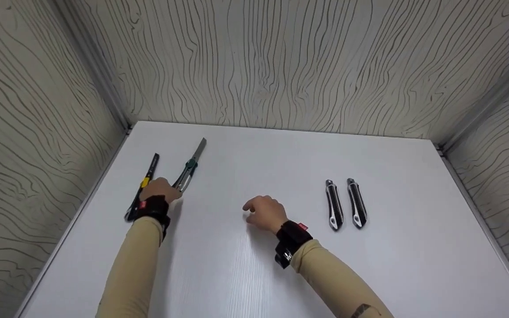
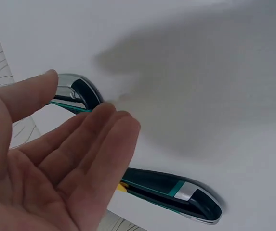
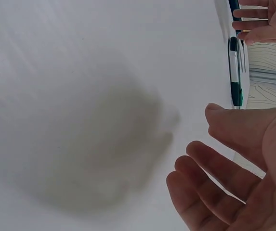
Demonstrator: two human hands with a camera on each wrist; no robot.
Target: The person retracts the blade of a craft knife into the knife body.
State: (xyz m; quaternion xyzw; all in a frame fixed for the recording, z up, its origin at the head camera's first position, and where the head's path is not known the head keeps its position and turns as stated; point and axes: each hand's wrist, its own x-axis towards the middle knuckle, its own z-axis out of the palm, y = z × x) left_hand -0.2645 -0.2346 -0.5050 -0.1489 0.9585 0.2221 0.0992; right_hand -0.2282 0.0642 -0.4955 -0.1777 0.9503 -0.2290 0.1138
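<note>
My left hand (image 1: 159, 190) is over the white table between two snap-off utility knives, fingers relaxed, nothing in its grasp. On its right lies a green-slider utility knife (image 1: 191, 164), its silver blade extended; the hand overlaps its handle end. To its left is a yellow-slider utility knife (image 1: 145, 182), a dark blade pointing away, partly covered by the hand. Both handle ends show past the fingers (image 2: 113, 149) in the left wrist view. Near the middle, my right hand (image 1: 267, 213) hovers above its own shadow, fingers loosely bent and holding nothing.
Two silver-and-black utility knives, one left (image 1: 334, 205) and one right (image 1: 357, 204), lie side by side at the right, no blades showing. Wood-grain patterned panels (image 1: 272, 66) enclose the back and sides of the table (image 1: 245, 154).
</note>
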